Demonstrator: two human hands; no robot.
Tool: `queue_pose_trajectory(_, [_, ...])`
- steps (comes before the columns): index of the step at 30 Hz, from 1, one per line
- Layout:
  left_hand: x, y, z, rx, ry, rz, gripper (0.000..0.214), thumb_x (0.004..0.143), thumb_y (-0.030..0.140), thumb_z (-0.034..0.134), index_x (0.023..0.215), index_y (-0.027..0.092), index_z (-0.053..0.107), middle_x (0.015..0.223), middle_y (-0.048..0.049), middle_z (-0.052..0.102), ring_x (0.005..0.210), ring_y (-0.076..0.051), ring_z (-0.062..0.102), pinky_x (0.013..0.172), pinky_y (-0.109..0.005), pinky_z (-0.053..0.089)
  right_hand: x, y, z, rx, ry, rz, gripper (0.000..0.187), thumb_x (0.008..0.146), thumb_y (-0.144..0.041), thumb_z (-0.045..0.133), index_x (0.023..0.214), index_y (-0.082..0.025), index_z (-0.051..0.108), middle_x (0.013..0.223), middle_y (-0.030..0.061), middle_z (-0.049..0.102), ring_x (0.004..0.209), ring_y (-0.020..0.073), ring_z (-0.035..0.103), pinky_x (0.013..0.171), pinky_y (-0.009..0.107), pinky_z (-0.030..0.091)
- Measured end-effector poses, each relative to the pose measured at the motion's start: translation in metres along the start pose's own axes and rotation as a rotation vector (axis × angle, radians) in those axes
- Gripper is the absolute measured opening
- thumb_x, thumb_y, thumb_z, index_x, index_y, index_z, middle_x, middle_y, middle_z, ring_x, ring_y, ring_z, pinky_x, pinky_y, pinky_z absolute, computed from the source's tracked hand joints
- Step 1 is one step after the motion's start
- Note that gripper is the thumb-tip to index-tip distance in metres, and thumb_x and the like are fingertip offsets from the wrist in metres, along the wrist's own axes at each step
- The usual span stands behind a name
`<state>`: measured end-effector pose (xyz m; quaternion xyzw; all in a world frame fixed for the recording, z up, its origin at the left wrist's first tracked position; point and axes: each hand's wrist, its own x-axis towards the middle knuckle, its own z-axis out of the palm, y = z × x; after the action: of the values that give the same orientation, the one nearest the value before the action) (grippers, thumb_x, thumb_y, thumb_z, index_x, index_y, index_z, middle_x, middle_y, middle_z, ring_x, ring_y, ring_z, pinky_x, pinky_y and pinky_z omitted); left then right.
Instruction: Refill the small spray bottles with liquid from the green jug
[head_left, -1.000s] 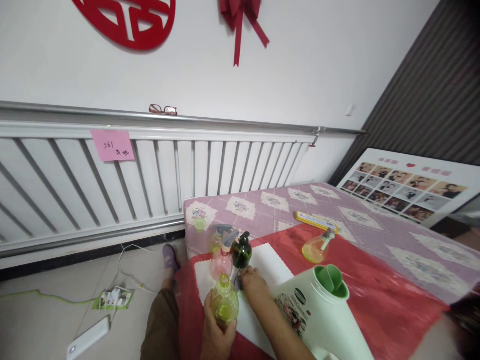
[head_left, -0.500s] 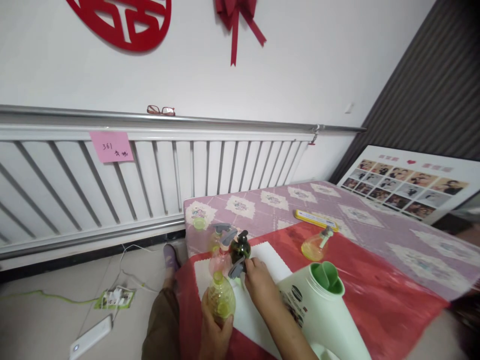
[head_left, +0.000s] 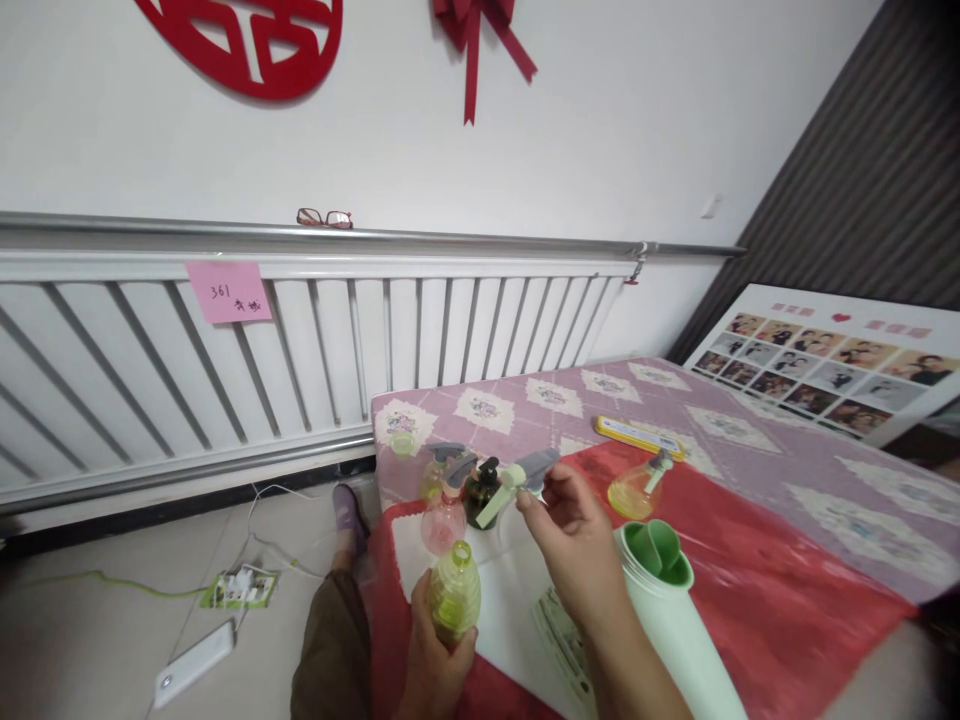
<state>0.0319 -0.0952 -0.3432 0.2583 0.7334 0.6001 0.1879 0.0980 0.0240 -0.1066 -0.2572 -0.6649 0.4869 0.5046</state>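
Note:
My left hand [head_left: 435,660] is wrapped round a small yellow-green bottle [head_left: 454,593] with an open neck, held upright over a white cloth [head_left: 510,600]. My right hand [head_left: 574,535] is raised above the table and pinches a grey and pale green spray head [head_left: 521,475], tilted, with its tube pointing down to the left. Just behind stand a pink spray bottle [head_left: 444,515], a dark green spray bottle [head_left: 482,492] and another yellow spray bottle [head_left: 433,478].
A large pale green jug [head_left: 671,620] with an open green spout stands under my right forearm. A yellow spray bottle [head_left: 637,490] and a yellow flat case [head_left: 637,437] lie further right on the red sheet [head_left: 750,560]. A radiator [head_left: 300,350] lines the wall.
My right hand has lifted the spray head off the cloth and carried it up and to the right. The left hand keeps the open bottle almost still.

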Motion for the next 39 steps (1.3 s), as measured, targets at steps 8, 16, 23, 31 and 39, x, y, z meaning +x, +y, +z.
queue_pose_trajectory(8, [0.0,-0.003,0.002,0.009,0.004,0.074,0.078,0.067,0.021,0.061,0.137,0.011,0.028,0.141,-0.0196,0.043,0.131,-0.028,0.044,0.108,-0.04,0.038,-0.003,-0.005,0.011,0.15,0.041,0.078,0.028,0.07,-0.037,0.074,0.091,-0.024,0.061,0.079,-0.0018,0.065,0.068,0.013,0.059,0.068,0.028,0.051])
queue_pose_trajectory(16, [0.0,-0.003,0.002,0.005,0.005,0.072,0.078,0.067,0.021,0.06,0.138,0.011,0.029,0.14,-0.0197,0.044,0.129,-0.029,0.046,0.106,-0.041,0.04,-0.015,0.017,0.02,0.186,0.016,0.152,0.024,0.069,-0.03,0.072,0.088,-0.024,0.057,0.077,-0.0043,0.058,0.068,0.0119,0.055,0.065,0.025,0.048])
queue_pose_trajectory(23, [0.001,-0.008,0.003,0.001,0.018,0.087,0.078,0.066,0.022,0.061,0.136,0.011,0.031,0.14,-0.0195,0.045,0.129,-0.029,0.046,0.107,-0.041,0.04,-0.035,0.053,0.023,0.089,-0.103,0.258,0.026,0.072,-0.039,0.069,0.089,-0.025,0.057,0.077,-0.0029,0.059,0.071,0.0152,0.056,0.066,0.026,0.047])
queue_pose_trajectory(31, [0.002,-0.011,0.003,0.039,0.011,0.018,0.077,0.065,0.027,0.062,0.134,0.008,0.036,0.135,-0.0206,0.05,0.125,-0.031,0.05,0.103,-0.041,0.043,-0.061,0.088,0.021,-0.052,-0.163,0.317,0.021,0.072,-0.032,0.065,0.089,-0.021,0.06,0.086,0.0008,0.064,0.073,0.0168,0.058,0.069,0.029,0.048])
queue_pose_trajectory(39, [0.004,-0.015,0.004,0.013,-0.008,-0.015,0.08,0.061,0.026,0.064,0.133,0.009,0.036,0.13,-0.0189,0.054,0.119,-0.03,0.055,0.1,-0.04,0.045,-0.065,0.084,0.016,-0.179,-0.195,0.278,0.016,0.074,-0.028,0.063,0.089,-0.023,0.062,0.087,0.001,0.067,0.084,0.0199,0.06,0.078,0.032,0.048])
